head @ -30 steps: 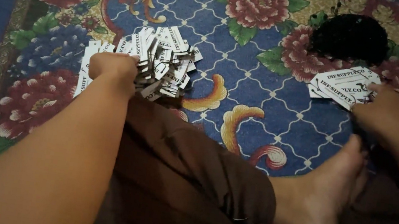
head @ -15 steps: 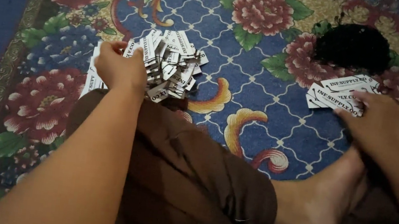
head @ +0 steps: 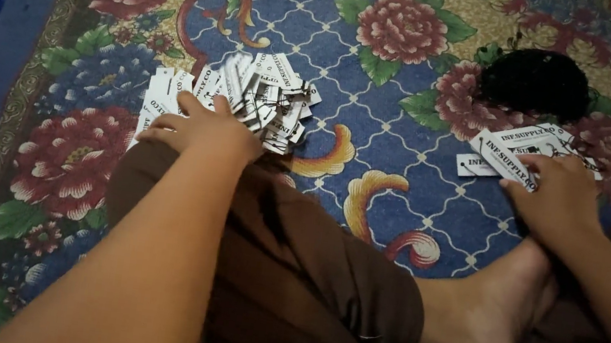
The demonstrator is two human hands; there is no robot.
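I have my left hand [head: 205, 128] down at about ten o'clock from my bent knee, lying palm-down on the near edge of a loose heap of white tags [head: 252, 98] that sprawls over the flowered carpet [head: 369, 164]. Its fingers are spread a little and curled onto the paper, the forefinger stretched toward the left part of the heap; they press on the tags, and I see none pinched between them. My right hand [head: 557, 198] sits at about two o'clock, just above my bare foot [head: 485, 329], fingers close together and laid flat over the near end of a smaller fan of tags [head: 516, 154]. Whether a tag is caught under the thumb there I cannot tell, since the palm hides it. Just beyond that fan, at one o'clock, lies a dark clump of black string [head: 536, 82], touching or nearly touching the far tags. The two piles are well apart, with blue lattice carpet between them. I judge the work to be in a sorting step: tags come off the jumbled heap on the left and end up in the tidier fan on the right, and the left heap holds by far the greater share. The next move, as I read it, calls for the left fingers to close on a single tag at the heap's edge and lift it clear without dragging its neighbours, while the right hand keeps the fan from sliding.
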